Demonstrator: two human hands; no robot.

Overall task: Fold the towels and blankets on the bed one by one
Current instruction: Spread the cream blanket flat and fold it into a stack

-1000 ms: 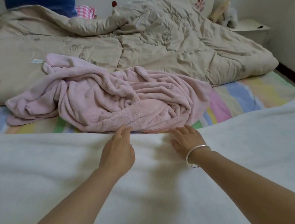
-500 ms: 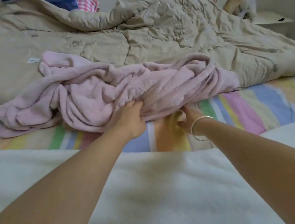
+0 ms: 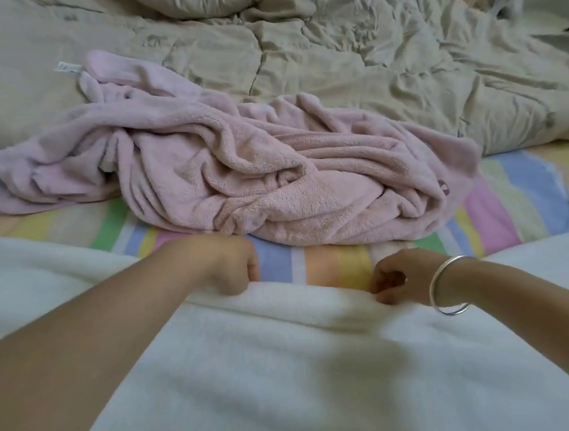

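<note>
A white blanket (image 3: 289,369) covers the near part of the bed. My left hand (image 3: 226,268) and my right hand (image 3: 402,279) both grip its far edge, fingers curled over the cloth, about a forearm's width apart. Just beyond them a crumpled pink fleece blanket (image 3: 238,174) lies in a heap on the striped sheet (image 3: 516,202). Behind it spreads a rumpled beige quilt (image 3: 330,46). A silver bangle circles my right wrist.
A strip of the pastel striped sheet shows between the white blanket's edge and the pink heap. A small white label (image 3: 65,66) lies on the quilt near the pink blanket's far corner. At the far right a pale low surface is blurred.
My hands pushed the pink blanket away, then drew back from it. They now grip the white blanket's far edge. The camera has moved closer to the bed.
</note>
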